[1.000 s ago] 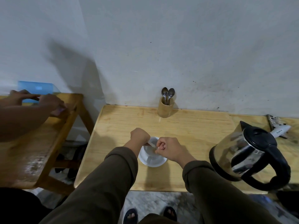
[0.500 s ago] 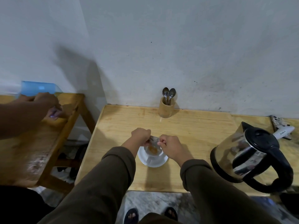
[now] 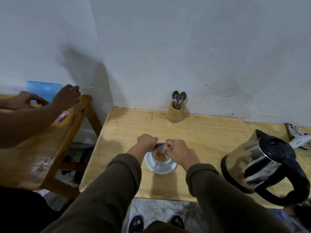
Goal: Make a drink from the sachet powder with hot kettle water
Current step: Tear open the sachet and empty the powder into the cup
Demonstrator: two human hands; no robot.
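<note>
A white cup (image 3: pixel 159 159) stands on a white saucer (image 3: pixel 161 170) near the front of the wooden table (image 3: pixel 210 132). Orange-brown powder (image 3: pixel 159 155) lies in the cup's bottom. My left hand (image 3: pixel 147 142) and my right hand (image 3: pixel 176 151) both pinch a small silvery sachet (image 3: pixel 159 146) held just over the cup's far rim. A glass kettle (image 3: pixel 262 167) with a black lid and handle stands at the table's right side, apart from both hands.
A wooden holder (image 3: pixel 175 112) with two spoons (image 3: pixel 178 98) stands at the wall. A white plug and cable (image 3: pixel 297 141) lie behind the kettle. On a second wooden table (image 3: pixel 33 148) at the left, another person's hands (image 3: pixel 67 96) move near a blue box (image 3: pixel 42 90).
Orange powder has appeared in the cup, which was white inside a second ago. My hands have drawn closer together over the cup. The other person's hand rose at the left table.
</note>
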